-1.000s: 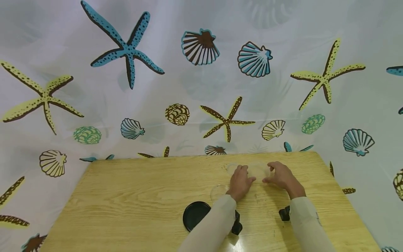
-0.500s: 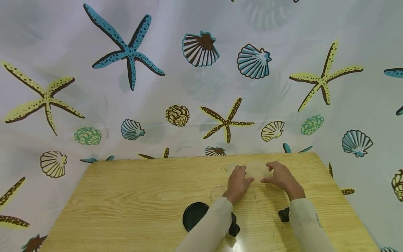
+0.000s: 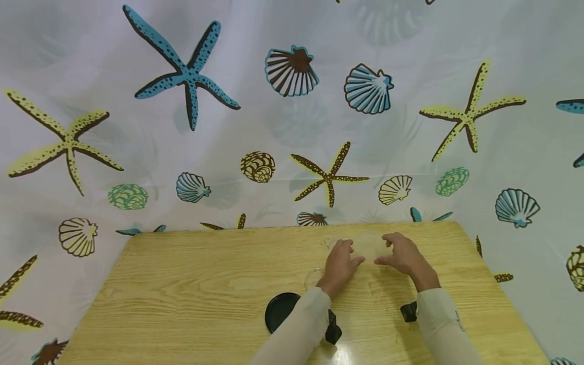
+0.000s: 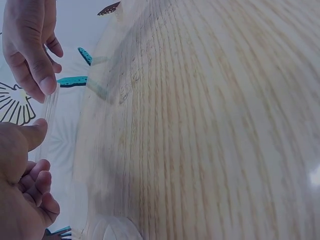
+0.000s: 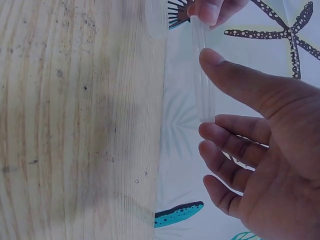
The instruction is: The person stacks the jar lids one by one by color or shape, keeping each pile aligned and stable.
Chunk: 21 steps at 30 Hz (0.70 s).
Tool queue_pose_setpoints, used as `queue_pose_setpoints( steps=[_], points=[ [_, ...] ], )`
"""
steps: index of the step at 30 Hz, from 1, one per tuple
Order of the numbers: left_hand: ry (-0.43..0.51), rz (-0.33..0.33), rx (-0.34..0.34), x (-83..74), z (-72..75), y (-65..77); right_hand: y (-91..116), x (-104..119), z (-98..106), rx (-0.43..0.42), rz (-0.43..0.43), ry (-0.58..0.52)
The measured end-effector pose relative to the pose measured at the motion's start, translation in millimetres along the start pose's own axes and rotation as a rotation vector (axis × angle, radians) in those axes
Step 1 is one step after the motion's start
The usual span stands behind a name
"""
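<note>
A clear round plastic lid point(image 3: 368, 247) is held up between both hands over the table's far right part. In the right wrist view the lid point(image 5: 204, 90) appears edge-on, thin, with a ridged rim. My left hand point(image 3: 339, 266) pinches its left side, thumb on the near face. Opposite it, my right hand point(image 3: 405, 256) grips the right side, thumb on the near face and fingertips at the edge. Beside the left hand, a clear round piece point(image 3: 314, 278) lies on the table. Another clear piece point(image 3: 334, 243) sits behind that hand, partly hidden.
A black round lid or dish point(image 3: 281, 310) lies near the left forearm, which partly covers it. The wooden table point(image 3: 182, 284) ends at a white cloth point(image 3: 219, 121) printed with shells and starfish. Black devices point(image 3: 333, 329) sit at the wrists.
Both hands have shifted slightly left with the clear lid between them. Their grip looks the same, and the pieces on the table have stayed put.
</note>
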State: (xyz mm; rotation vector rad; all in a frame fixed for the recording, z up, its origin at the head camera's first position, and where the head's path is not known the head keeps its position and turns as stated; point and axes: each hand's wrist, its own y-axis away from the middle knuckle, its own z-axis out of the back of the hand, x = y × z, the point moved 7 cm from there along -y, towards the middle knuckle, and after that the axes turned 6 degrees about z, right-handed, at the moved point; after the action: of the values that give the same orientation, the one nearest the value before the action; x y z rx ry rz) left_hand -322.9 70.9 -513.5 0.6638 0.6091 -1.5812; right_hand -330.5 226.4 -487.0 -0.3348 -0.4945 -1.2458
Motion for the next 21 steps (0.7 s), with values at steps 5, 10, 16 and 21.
queue_pose_setpoints(
  steps=[5,10,16,21],
  points=[
    [-0.001,-0.004,-0.004,1.9,3.4,1.4,2,3,-2,0.0,-0.003,-0.015],
    [0.009,-0.002,0.003,3.5,9.1,2.9,4,8,-2,-0.014,0.014,-0.01],
    [0.032,-0.024,0.012,4.2,12.6,5.9,5,12,-3,-0.023,0.022,-0.018],
    [0.03,-0.032,0.002,8.7,13.5,8.8,7,13,-6,-0.017,0.026,-0.049]
  ],
)
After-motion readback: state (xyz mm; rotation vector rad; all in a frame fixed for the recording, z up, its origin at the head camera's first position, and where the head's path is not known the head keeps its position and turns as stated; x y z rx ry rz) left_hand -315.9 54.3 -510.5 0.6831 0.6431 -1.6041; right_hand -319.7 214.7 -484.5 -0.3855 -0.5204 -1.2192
